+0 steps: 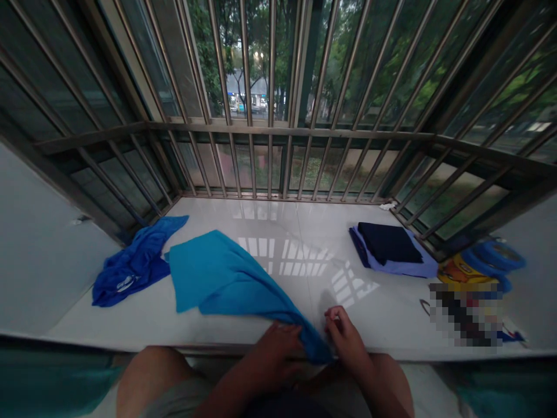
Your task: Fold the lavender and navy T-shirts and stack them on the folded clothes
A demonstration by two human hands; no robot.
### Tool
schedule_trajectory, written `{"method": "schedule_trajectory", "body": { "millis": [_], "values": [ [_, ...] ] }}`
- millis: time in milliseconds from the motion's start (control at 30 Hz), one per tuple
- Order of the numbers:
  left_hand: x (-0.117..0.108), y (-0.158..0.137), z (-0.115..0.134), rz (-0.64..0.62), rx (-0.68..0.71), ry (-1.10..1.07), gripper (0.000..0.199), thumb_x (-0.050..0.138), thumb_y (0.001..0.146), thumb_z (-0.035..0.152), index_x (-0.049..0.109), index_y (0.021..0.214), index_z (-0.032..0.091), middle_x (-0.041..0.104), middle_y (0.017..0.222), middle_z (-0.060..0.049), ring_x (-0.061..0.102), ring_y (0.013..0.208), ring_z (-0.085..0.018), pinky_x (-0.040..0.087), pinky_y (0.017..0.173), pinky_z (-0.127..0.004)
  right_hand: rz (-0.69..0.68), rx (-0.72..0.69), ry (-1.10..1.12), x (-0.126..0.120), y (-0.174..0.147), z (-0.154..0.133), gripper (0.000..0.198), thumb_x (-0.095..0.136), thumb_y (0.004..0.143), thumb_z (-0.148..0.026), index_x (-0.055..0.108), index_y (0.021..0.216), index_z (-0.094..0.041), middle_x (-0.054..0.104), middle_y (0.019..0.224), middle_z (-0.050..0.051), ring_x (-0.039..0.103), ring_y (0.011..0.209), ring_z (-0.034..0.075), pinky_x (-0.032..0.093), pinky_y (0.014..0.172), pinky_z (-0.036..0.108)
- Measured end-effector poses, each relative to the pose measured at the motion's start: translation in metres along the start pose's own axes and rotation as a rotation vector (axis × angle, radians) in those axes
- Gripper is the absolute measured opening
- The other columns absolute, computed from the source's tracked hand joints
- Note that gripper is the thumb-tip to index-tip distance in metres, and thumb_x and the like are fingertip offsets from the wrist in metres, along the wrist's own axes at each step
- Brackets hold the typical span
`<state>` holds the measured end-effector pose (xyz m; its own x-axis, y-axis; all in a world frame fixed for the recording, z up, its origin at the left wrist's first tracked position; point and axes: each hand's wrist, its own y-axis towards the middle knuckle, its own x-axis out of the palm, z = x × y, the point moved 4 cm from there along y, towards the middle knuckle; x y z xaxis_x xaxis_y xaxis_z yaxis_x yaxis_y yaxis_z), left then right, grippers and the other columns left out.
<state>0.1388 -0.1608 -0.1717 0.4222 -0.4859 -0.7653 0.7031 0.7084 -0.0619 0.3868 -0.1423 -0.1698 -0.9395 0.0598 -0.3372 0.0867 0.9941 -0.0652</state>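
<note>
A turquoise piece of clothing (217,273) lies across the white ledge, spread wide on its left side. Toward me it narrows into a bunched end that hangs over the front edge between my hands. My left hand (281,345) is closed on this narrow part, with its fingertips partly hidden. My right hand (342,331) is just right of the bunched end, its fingers curled in and nothing visible in them. A crumpled royal-blue garment (143,264) with a white print rests left of the turquoise one.
On the right is a folded stack of dark navy and lavender clothes (387,247). Beyond it, a yellow and blue container (474,267) stands by the right wall, near a blurred-out item. Metal window bars (270,130) enclose the ledge. My knees are against the front edge.
</note>
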Motion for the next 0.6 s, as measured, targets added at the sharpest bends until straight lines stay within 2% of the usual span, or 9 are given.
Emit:
{"method": "schedule_trajectory", "body": {
  "millis": [67, 133, 200, 233, 300, 367, 433, 500, 600],
  "values": [
    [0.002, -0.007, 0.014, -0.041, 0.068, -0.057, 0.060, 0.082, 0.091, 0.037, 0.065, 0.148, 0.035, 0.049, 0.174, -0.006, 0.048, 0.159, -0.032, 0.040, 0.132, -0.053, -0.024, -0.094, -0.108, 0.016, -0.007, -0.011, 0.030, 0.053, 0.101, -0.055, 0.051, 0.090, -0.027, 0.069, 0.096, 0.004, 0.067, 0.082, 0.021, 0.057, 0.076, 0.034],
    [-0.006, -0.015, 0.005, 0.034, 0.019, -0.002, 0.064, 0.080, 0.091, 0.031, 0.062, 0.152, 0.035, 0.048, 0.174, -0.006, 0.047, 0.160, -0.033, 0.042, 0.132, -0.053, -0.045, -0.212, -0.220, 0.032, -0.015, -0.019, 0.020, 0.050, 0.104, -0.043, 0.054, 0.093, -0.027, 0.068, 0.097, 0.006, 0.067, 0.090, 0.023, 0.057, 0.084, 0.036],
    [-0.019, -0.028, -0.021, 0.132, -0.069, 0.118, 0.069, 0.079, 0.088, 0.023, 0.061, 0.154, 0.035, 0.051, 0.173, -0.008, 0.049, 0.158, -0.035, 0.042, 0.130, -0.060, -0.074, -0.300, -0.342, 0.046, -0.022, -0.020, 0.010, 0.057, 0.100, -0.035, 0.059, 0.101, -0.025, 0.069, 0.107, 0.009, 0.067, 0.100, 0.026, 0.057, 0.092, 0.041],
    [-0.025, -0.036, -0.037, 0.180, -0.120, 0.183, 0.073, 0.081, 0.086, 0.021, 0.060, 0.154, 0.035, 0.051, 0.172, -0.010, 0.050, 0.157, -0.038, 0.043, 0.129, -0.064, -0.093, -0.316, -0.408, 0.051, -0.024, -0.018, 0.013, 0.062, 0.095, -0.031, 0.062, 0.107, -0.025, 0.070, 0.113, 0.011, 0.066, 0.106, 0.029, 0.056, 0.095, 0.044],
    [-0.037, -0.056, -0.073, 0.283, -0.233, 0.285, 0.084, 0.088, 0.077, 0.021, 0.060, 0.156, 0.033, 0.053, 0.170, -0.013, 0.052, 0.155, -0.042, 0.046, 0.125, -0.069, -0.145, -0.279, -0.525, 0.056, -0.025, -0.009, 0.032, 0.066, 0.088, -0.021, 0.066, 0.120, -0.024, 0.071, 0.123, 0.013, 0.066, 0.115, 0.034, 0.055, 0.101, 0.048],
    [-0.045, -0.079, -0.104, 0.354, -0.298, 0.330, 0.087, 0.094, 0.072, 0.025, 0.062, 0.153, 0.032, 0.058, 0.166, -0.014, 0.058, 0.149, -0.042, 0.052, 0.121, -0.065, -0.207, -0.208, -0.584, 0.054, -0.023, 0.000, 0.044, 0.062, 0.086, -0.015, 0.067, 0.129, -0.024, 0.072, 0.129, 0.014, 0.065, 0.122, 0.035, 0.053, 0.107, 0.049],
    [-0.048, -0.098, -0.124, 0.372, -0.275, 0.336, 0.073, 0.095, 0.072, 0.025, 0.071, 0.141, 0.030, 0.064, 0.160, -0.014, 0.065, 0.144, -0.040, 0.058, 0.117, -0.059, -0.247, -0.150, -0.582, 0.046, -0.021, 0.004, 0.051, 0.060, 0.086, -0.013, 0.066, 0.136, -0.024, 0.071, 0.133, 0.013, 0.065, 0.124, 0.033, 0.051, 0.110, 0.047],
    [-0.048, -0.110, -0.133, 0.354, -0.212, 0.341, 0.048, 0.091, 0.074, 0.018, 0.079, 0.119, 0.028, 0.068, 0.155, -0.013, 0.069, 0.139, -0.038, 0.061, 0.113, -0.055, -0.295, -0.114, -0.563, 0.038, -0.019, 0.001, 0.052, 0.061, 0.085, -0.013, 0.067, 0.135, -0.025, 0.072, 0.130, 0.011, 0.066, 0.121, 0.031, 0.051, 0.108, 0.043],
    [-0.048, -0.118, -0.126, 0.337, -0.143, 0.308, 0.022, 0.083, 0.076, 0.009, 0.078, 0.090, 0.025, 0.075, 0.145, -0.011, 0.073, 0.133, -0.035, 0.064, 0.108, -0.050, -0.412, -0.072, -0.548, 0.030, -0.020, -0.009, 0.034, 0.068, 0.083, -0.017, 0.074, 0.115, -0.026, 0.073, 0.114, 0.006, 0.067, 0.111, 0.028, 0.051, 0.099, 0.040]
  ]
}}
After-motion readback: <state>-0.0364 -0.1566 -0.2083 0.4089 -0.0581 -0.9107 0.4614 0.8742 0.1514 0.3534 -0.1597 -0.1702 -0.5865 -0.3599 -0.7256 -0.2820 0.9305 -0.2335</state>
